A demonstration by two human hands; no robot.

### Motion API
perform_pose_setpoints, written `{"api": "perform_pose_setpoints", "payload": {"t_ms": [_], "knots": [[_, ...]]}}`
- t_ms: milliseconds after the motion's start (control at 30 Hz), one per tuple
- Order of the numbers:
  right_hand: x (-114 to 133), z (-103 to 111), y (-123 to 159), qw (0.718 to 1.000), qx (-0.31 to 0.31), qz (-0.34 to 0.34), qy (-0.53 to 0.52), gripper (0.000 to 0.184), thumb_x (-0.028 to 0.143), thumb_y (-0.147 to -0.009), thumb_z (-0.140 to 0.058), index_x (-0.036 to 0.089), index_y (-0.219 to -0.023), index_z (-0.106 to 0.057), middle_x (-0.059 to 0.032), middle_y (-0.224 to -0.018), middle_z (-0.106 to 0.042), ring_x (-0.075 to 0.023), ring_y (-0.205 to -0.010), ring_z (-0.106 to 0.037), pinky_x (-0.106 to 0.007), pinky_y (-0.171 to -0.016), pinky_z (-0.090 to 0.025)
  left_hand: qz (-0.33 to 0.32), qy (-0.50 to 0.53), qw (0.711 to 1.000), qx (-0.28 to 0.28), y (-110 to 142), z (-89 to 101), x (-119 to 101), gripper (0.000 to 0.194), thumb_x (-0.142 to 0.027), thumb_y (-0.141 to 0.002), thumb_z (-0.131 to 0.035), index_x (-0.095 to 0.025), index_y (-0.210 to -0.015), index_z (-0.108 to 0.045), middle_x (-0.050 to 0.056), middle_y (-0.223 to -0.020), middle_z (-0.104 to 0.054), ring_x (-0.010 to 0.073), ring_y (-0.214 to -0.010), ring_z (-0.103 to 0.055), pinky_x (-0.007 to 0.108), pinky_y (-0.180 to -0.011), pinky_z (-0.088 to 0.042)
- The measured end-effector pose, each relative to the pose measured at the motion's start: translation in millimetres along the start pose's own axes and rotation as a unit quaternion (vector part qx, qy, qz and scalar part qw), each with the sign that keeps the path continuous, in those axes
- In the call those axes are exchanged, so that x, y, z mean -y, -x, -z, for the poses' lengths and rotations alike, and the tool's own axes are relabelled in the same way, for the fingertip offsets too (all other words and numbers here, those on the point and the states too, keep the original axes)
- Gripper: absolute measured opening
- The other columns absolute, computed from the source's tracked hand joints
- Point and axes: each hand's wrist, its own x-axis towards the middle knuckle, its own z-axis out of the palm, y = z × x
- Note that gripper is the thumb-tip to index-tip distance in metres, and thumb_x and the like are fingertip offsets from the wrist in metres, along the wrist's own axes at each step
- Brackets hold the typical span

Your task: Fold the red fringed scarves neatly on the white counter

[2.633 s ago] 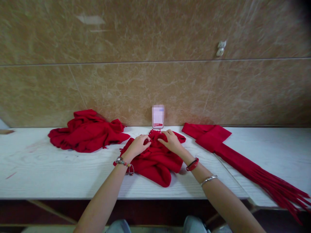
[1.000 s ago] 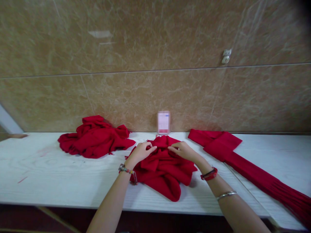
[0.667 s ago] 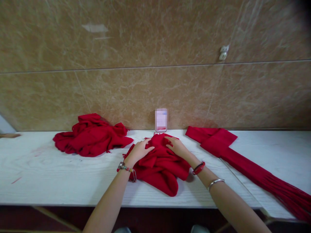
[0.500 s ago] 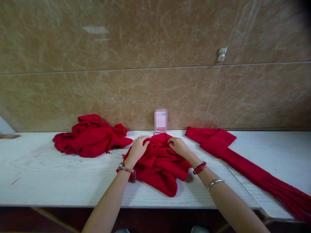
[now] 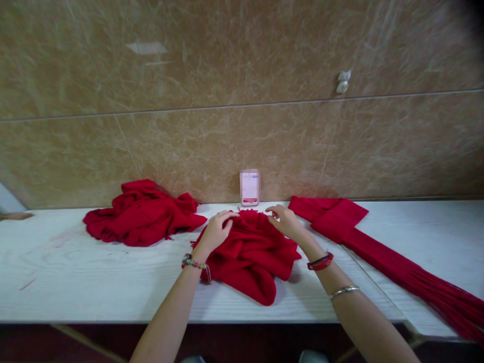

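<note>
The cloth (image 5: 249, 262), red and bunched in loose folds, lies on the counter (image 5: 75, 282) just in front of the phone (image 5: 249, 187); a short fringe shows at its edge nearest the phone.

In front of the phone and to its left, the left hand (image 5: 216, 231) is over the far left part of the cloth. Its grip is parted, the thumb well clear of the forefinger, with nothing seen pinched between; whether the fingertips press on the cloth I cannot tell. The right hand (image 5: 286, 222) is in front of the phone and to its right, at the cloth's far right corner, its fingers bent and a small gap left between thumb and forefinger; nothing shows in that grip.

A beaded bracelet (image 5: 198, 263) circles the left wrist, a red band (image 5: 320, 262) the right.

Left of the phone lies a heap (image 5: 141, 217) of crumpled red fabric. Right of it, a red scarf (image 5: 336, 222) is crossed over itself, its long fringed tail slanting forward, away from the phone. Behind the phone rises the marbled wall (image 5: 227, 141).
</note>
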Motion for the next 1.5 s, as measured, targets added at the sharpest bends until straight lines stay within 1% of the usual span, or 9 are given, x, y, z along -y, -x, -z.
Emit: {"api": "perform_pose_setpoints", "payload": {"t_ms": [100,300,433,633,800,967,1100,1300,1500], "knots": [[4,-13,1,0.996,-0.055,0.07,-0.001,0.048,0.014,-0.075,-0.047,0.016,-0.123,-0.048,-0.0133,-0.115,-0.053,-0.023,-0.106,-0.048,-0.038,-0.088,-0.04,-0.094,0.043,0.99,0.101,4,-7.8,-19,0.033,-0.003,-0.075,-0.042,-0.022,-0.089,-0.066,0.001,-0.09,-0.066,0.0133,-0.086,-0.059,0.027,-0.083,-0.045],[13,-30,4,0.986,0.031,0.162,-0.018,0.058,0.001,-0.069,-0.038,0.023,-0.12,-0.049,-0.0071,-0.13,-0.044,-0.0212,-0.12,-0.036,-0.041,-0.093,-0.036,-0.131,0.083,0.973,0.169,9,-6.3,-33,0.027,-0.007,-0.076,-0.048,-0.022,-0.09,-0.066,0.0,-0.087,-0.066,0.0121,-0.082,-0.058,0.025,-0.079,-0.046],[10,-26,0,0.989,-0.02,0.147,-0.019,0.034,0.001,-0.068,-0.041,0.019,-0.089,-0.061,-0.0085,-0.115,-0.056,-0.0216,-0.111,-0.045,-0.04,-0.091,-0.036,-0.112,0.075,0.987,0.09,6,1.7,-27,0.018,-0.013,-0.078,-0.052,-0.022,-0.086,-0.065,0.001,-0.085,-0.066,0.0138,-0.081,-0.059,0.028,-0.078,-0.046],[-3,-4,-4,0.98,-0.2,0.016,0.011,0.017,0.01,-0.069,-0.045,0.019,-0.08,-0.054,-0.008,-0.083,-0.063,-0.0221,-0.085,-0.056,-0.037,-0.082,-0.039,-0.063,0.021,0.984,-0.167,1,10.8,-12,0.008,-0.021,-0.081,-0.053,-0.019,-0.081,-0.061,0.001,-0.08,-0.063,0.0143,-0.078,-0.058,0.028,-0.074,-0.045],[-3,9,-2,0.968,-0.249,-0.016,0.032,0.01,0.011,-0.067,-0.046,0.02,-0.07,-0.049,-0.0054,-0.076,-0.062,-0.0216,-0.082,-0.055,-0.037,-0.082,-0.037,-0.081,-0.03,0.973,-0.216,1,10.1,-9,0.008,-0.021,-0.082,-0.053,-0.019,-0.08,-0.061,0.0,-0.077,-0.062,0.0131,-0.075,-0.057,0.026,-0.072,-0.045],[8,14,0,0.981,-0.095,0.053,-0.159,0.017,0.028,-0.074,-0.051,0.02,-0.062,-0.042,-0.0003,-0.066,-0.056,-0.0149,-0.064,-0.052,-0.027,-0.062,-0.041,0.002,-0.053,0.942,-0.331,0,21.1,10,0.012,-0.025,-0.081,-0.053,-0.017,-0.081,-0.061,0.002,-0.078,-0.061,0.0149,-0.076,-0.057,0.028,-0.074,-0.045],[15,17,3,0.977,0.018,0.064,-0.201,0.018,0.034,-0.076,-0.054,0.018,-0.082,-0.053,-0.0004,-0.072,-0.059,-0.013,-0.063,-0.052,-0.024,-0.058,-0.042,0.075,-0.045,0.936,-0.34,0,25.5,24,0.013,-0.028,-0.081,-0.052,-0.018,-0.083,-0.06,0.003,-0.081,-0.062,0.0157,-0.077,-0.057,0.029,-0.075,-0.045],[16,20,3,0.99,0.109,0.082,0.033,0.019,0.03,-0.08,-0.052,0.016,-0.084,-0.065,-0.0076,-0.083,-0.067,-0.0174,-0.073,-0.059,-0.027,-0.068,-0.042,0.082,-0.08,0.939,-0.325,2,19.3,23,0.015,-0.03,-0.081,-0.05,-0.019,-0.081,-0.06,0.004,-0.083,-0.063,0.0174,-0.08,-0.057,0.032,-0.078,-0.044],[29,43,-2,0.952,0.148,0.038,0.264,0.025,0.035,-0.078,-0.055,0.014,-0.08,-0.069,-0.0144,-0.087,-0.065,-0.0257,-0.088,-0.057,-0.032,-0.069,-0.042,0.086,-0.107,0.929,-0.344,3,22.0,26,0.015,-0.031,-0.082,-0.049,-0.018,-0.08,-0.057,0.005,-0.081,-0.06,0.018,-0.077,-0.056,0.031,-0.075,-0.044]]}}
